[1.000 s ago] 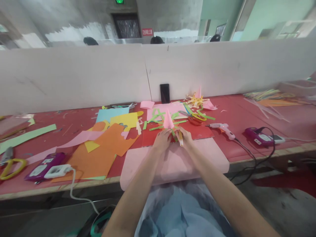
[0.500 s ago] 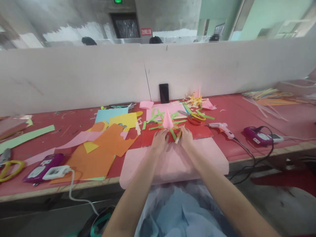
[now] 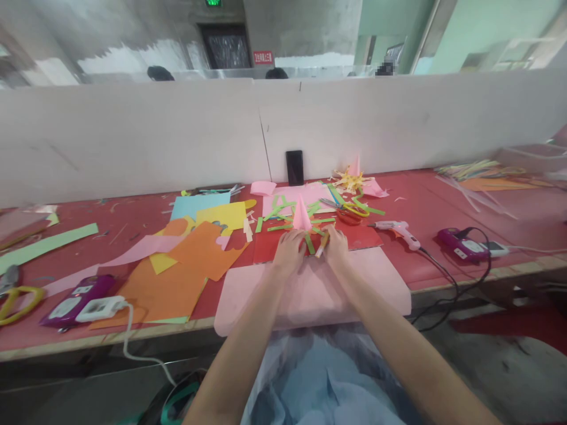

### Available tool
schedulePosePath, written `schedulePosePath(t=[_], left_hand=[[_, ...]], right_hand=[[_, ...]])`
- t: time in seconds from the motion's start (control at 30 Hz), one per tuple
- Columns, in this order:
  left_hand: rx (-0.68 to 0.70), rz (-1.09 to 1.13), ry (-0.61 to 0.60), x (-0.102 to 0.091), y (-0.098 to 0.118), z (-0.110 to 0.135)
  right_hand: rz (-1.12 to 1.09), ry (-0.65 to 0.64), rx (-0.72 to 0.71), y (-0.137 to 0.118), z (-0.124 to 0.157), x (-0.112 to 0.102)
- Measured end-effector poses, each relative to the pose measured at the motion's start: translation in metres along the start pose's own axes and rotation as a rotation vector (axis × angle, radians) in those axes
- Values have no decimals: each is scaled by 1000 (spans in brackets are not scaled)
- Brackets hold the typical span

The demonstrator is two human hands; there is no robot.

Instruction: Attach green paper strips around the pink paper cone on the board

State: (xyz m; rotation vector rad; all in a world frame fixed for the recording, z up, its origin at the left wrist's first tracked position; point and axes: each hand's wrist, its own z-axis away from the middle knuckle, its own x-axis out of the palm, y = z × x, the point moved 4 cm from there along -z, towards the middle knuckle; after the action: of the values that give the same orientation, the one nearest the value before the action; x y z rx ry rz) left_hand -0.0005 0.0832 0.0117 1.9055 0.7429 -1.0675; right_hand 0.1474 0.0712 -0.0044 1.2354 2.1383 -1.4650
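Observation:
A pink paper cone (image 3: 302, 213) stands upright amid green paper strips (image 3: 310, 243) that spread out around it, with some orange at its base. The whole piece sits on a red sheet (image 3: 361, 235). My left hand (image 3: 289, 251) is at the near left of the cone, fingers bent at the base; its fingertips are partly hidden. At the near right, my right hand (image 3: 336, 247) has its fingers closed round a short yellowish stick with a pale end (image 3: 322, 244), whose kind I cannot make out. Below both wrists lies a pale pink sheet (image 3: 354, 289).
Scissors (image 3: 349, 208) and a pink glue gun (image 3: 398, 231) lie to the right, near a purple power strip (image 3: 460, 245) with cables. Orange paper (image 3: 163, 289) and another purple power strip (image 3: 80, 301) are left. A phone (image 3: 295, 167) leans against the white partition (image 3: 177, 136).
My left hand has shifted very slightly right, close in at the cone's base. The right hand and the stick in it have hardly moved.

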Motion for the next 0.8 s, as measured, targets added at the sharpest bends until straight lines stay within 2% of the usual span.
schedulePosePath(t=[0.17,0.3,0.5,0.67,0.8], left_hand=[[2,-6,-96,5,2,0],[10,9,-115,9,0,1],[29,1,-155,12,0,3],[27,39,-102,11,0,1],[-57,180,78,0,-7,-1]], right_hand=[[-64,6,-88,-3,0,1],[-111,-13,-140,-5,0,4],[-113,-135,-161,-9,1,10],[-112,-244,-194,-12,1,13],[-90,-261,-159,-11,0,13]])
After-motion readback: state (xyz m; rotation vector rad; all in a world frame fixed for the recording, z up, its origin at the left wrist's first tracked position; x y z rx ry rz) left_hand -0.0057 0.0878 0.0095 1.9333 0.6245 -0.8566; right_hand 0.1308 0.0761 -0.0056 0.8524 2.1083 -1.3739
